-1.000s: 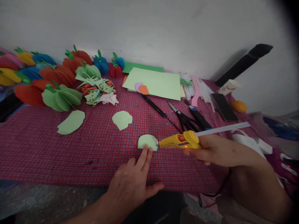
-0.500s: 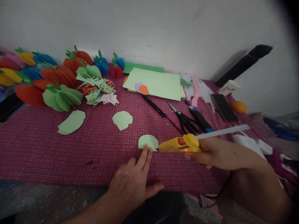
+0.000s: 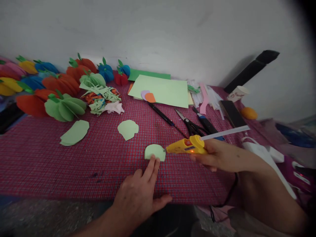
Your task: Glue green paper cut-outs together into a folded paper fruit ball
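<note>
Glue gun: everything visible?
The glue gun is yellow and looks plastic, with a red patch on top, a dark side label, a lit orange light and a translucent stick out of its back. The right hand grips it over the cloth, hiding its handle. Its nozzle points picture-left at the right edge of the nearest paper; contact is unclear.

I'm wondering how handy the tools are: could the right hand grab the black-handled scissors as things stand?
Probably not without freeing itself first: the right hand is holding the yellow glue gun. Otherwise, the black-handled scissors look close by, just beyond the gun, with their blades uncovered.
</note>
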The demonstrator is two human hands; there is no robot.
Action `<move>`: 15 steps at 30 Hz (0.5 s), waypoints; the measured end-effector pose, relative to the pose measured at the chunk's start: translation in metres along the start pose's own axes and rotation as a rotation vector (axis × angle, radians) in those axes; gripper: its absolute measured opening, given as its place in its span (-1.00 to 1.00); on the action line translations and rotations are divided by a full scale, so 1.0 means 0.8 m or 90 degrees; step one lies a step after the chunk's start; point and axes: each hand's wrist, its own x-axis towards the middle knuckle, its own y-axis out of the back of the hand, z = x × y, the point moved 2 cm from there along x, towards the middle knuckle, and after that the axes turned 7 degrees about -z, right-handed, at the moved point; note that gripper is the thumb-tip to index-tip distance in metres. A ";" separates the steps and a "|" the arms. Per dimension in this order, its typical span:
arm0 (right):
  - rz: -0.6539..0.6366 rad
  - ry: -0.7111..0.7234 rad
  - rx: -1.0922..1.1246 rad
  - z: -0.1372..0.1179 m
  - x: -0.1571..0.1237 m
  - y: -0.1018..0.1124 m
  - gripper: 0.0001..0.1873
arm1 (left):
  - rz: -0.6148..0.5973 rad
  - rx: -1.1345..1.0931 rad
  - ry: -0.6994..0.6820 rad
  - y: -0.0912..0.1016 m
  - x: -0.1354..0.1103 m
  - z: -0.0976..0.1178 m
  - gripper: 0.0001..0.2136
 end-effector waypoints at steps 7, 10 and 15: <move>0.017 0.007 0.011 0.000 0.009 -0.001 -0.66 | -0.001 -0.008 -0.001 -0.001 0.001 0.000 -0.30; 0.026 0.010 0.016 -0.003 0.012 -0.001 -0.66 | -0.003 -0.010 -0.006 -0.001 0.001 0.000 -0.30; 0.037 0.005 0.032 -0.004 0.014 -0.002 -0.65 | -0.002 -0.010 -0.002 0.000 0.002 -0.001 -0.29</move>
